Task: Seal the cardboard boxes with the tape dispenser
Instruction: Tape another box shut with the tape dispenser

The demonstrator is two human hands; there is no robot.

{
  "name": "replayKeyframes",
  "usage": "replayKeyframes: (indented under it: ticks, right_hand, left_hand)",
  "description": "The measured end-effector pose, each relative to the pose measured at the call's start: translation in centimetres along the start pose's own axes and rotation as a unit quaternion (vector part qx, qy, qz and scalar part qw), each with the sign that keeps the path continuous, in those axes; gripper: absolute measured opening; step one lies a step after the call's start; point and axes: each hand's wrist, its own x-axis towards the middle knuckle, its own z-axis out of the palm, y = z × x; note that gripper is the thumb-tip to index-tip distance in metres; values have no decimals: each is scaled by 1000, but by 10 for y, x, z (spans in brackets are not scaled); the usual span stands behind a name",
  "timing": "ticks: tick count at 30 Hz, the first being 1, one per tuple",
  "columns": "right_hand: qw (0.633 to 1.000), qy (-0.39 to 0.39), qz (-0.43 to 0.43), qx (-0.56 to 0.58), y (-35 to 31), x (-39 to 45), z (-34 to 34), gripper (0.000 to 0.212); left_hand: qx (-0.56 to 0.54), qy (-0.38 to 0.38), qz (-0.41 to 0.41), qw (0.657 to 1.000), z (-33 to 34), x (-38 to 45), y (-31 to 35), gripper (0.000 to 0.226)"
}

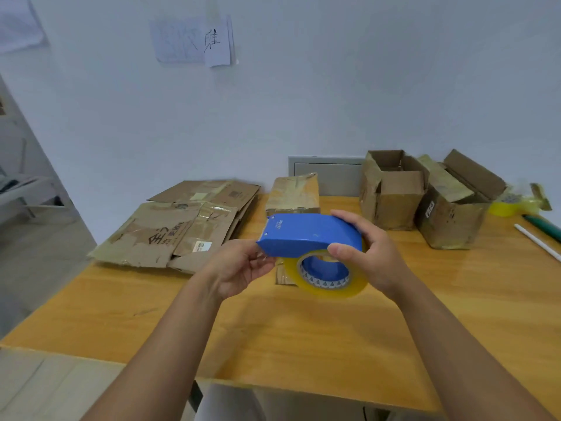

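Note:
I hold a blue tape dispenser (303, 235) with a roll of clear yellowish tape (326, 281) above the wooden table (303, 329). My right hand (364, 253) grips its rear, thumb on the side. My left hand (243, 265) pinches its front end near the cutter. Behind the dispenser stands a closed cardboard box (293, 192) covered in old tape. Two open cardboard boxes (391, 189) (452, 208) stand at the back right with their flaps up.
Flattened cardboard sheets (176, 226) lie stacked at the table's back left. A yellow tape roll (507, 205), a green tool (543, 226) and a white stick (537, 241) lie at the right edge. The wall is close behind, with a grey panel (328, 174).

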Motion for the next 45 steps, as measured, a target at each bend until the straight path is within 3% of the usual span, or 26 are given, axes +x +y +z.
replayKeyframes:
  ticks: [12,19,24,27,29,34,45]
  right_hand:
    - [996,-48,50,-48,19,-32,1,65]
    - [993,-47,39,-104,5,-29,-33,63]
    - [989,-37,6,-143,-15,-15,-52,67]
    - [988,-14,-31,-151,-31,4,-67,68]
    - [989,4,-39,-146,-38,20,-77,67]
    - [989,27,-42,-137,-43,51,-84,73]
    - [989,62,-13,-131,-17,69,-86,53]
  left_hand:
    - [151,57,7,987,-22,-8,-16,15]
    - [219,97,55,969,-59,-8,10,18]
    - [268,136,148,942,-44,-1,36,18]
    - [280,138,205,928,-30,4,59,6]
    - [282,146,234,919,-17,9,72,15]
    - [224,202,252,919,3,29,90,14]
    - [204,176,194,943,6,53,73,15]
